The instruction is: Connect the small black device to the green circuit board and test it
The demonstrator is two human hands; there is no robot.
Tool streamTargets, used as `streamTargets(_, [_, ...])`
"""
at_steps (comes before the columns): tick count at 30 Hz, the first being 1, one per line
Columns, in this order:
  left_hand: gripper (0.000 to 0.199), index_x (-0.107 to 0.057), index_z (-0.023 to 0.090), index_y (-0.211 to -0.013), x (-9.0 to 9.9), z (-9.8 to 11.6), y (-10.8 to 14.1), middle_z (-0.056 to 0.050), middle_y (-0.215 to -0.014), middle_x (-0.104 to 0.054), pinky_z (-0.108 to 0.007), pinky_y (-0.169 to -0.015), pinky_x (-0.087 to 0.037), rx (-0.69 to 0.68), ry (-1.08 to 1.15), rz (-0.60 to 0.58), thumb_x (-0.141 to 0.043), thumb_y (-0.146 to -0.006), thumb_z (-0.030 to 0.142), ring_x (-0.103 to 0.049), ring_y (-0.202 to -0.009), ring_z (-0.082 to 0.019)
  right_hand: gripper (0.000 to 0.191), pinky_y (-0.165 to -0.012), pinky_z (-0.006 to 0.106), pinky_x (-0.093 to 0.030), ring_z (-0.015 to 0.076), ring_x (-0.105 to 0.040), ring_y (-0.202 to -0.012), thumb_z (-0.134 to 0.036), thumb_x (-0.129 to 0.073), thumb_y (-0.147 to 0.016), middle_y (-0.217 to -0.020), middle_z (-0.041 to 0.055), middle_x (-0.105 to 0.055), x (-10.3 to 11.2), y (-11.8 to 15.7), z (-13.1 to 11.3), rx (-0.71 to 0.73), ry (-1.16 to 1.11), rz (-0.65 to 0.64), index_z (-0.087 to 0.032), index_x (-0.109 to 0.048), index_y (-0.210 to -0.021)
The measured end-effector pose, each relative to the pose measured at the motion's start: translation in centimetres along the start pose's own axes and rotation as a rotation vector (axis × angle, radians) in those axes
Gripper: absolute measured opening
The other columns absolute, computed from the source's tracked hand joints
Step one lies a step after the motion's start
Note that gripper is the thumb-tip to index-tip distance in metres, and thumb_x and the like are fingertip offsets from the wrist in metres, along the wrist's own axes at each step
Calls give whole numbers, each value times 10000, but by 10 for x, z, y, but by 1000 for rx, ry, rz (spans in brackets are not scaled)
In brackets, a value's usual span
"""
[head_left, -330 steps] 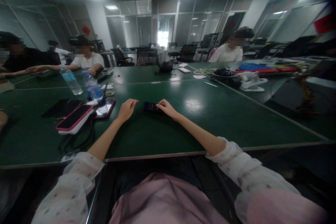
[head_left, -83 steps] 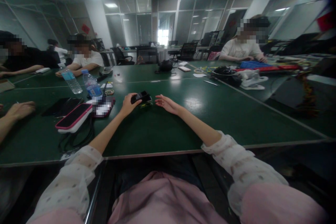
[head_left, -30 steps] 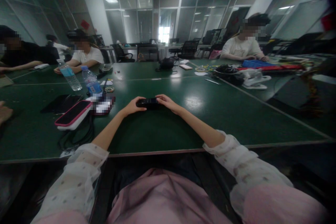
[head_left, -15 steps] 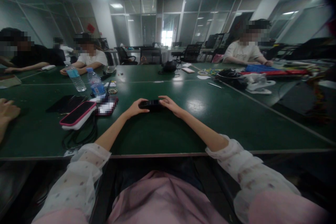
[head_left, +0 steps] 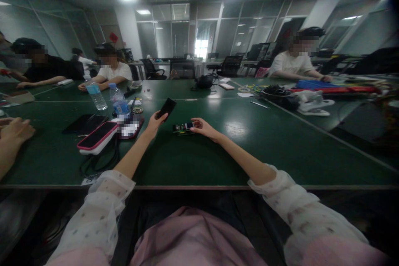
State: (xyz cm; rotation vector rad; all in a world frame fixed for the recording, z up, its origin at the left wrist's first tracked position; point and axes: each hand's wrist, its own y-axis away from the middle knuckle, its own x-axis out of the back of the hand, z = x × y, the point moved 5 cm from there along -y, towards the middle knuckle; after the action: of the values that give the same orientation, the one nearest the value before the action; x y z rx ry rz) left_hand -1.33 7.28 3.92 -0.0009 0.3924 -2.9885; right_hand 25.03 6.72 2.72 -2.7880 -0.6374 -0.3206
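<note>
A flat black cover (head_left: pixel 166 108) is tilted up in my left hand (head_left: pixel 155 123), its fingers closed on the cover's lower end. To the right of it, a small device (head_left: pixel 182 128) with visible inner parts and a little screen lies on the green table (head_left: pixel 193 162). My right hand (head_left: pixel 201 128) grips the right end of this device between thumb and fingers. The cover and the device are apart.
Left of my hands lie a pink-edged phone (head_left: pixel 98 136), a dark tablet (head_left: pixel 82 124) and two bottles (head_left: pixel 118 102). Another person's hand (head_left: pixel 17 133) rests at the far left. Cables and a white object (head_left: pixel 313 103) lie at the right.
The black cover has come off the device and moved up and left in my left hand, uncovering the inner parts. My right hand has stayed at the device's right end.
</note>
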Motion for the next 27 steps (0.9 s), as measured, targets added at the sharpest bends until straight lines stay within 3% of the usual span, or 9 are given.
streamTargets(3, [593,-506,189,-1243,0,-5,0,-111,-1249,-584,-351,-872,-505,45,5,3,-692,-737,436,-609,-1058,-210,738,-936,451,-415,226,-531,-1002,-446,-804,-592,-1121,77,-546,-7,2,-4,89,179,-58,-228,-508,-1231])
streamTargets(11, [632,-524,170,-1230,-15,9,12,-119,-1228,-593,-391,-945,-474,-18,-27,-98,-748,-676,375,-575,-1121,-241,475,-868,464,-415,283,-499,-942,-490,-732,-681,-995,101,-544,-11,0,-11,252,546,-15,-195,-588,-1025])
streamTargets(17, [666,-524,173,-1221,-19,16,16,-117,-1248,-576,-409,-991,-440,-71,-110,-177,-783,-626,322,-553,-1149,-248,514,-917,490,-377,308,-479,-1007,-470,-741,-672,-1046,114,-542,-9,-12,-2,232,533,48,-200,-577,-1079])
streamTargets(23, [650,-524,185,-1215,-17,17,16,-116,-1257,-567,-427,-992,-435,-101,-153,-224,-778,-631,312,-551,-1143,-249,692,-914,491,-398,277,-500,-1028,-358,-735,-700,-1166,107,-528,-3,-16,4,234,477,78,-231,-435,-1310])
streamTargets(27, [655,-533,183,-1203,-15,14,15,-112,-1237,-575,-437,-1003,-421,-109,-174,-211,-790,-615,317,-557,-1127,-250,555,-908,454,-430,240,-545,-1008,-301,-732,-706,-1117,93,-574,0,-17,9,200,401,63,-202,-521,-1210])
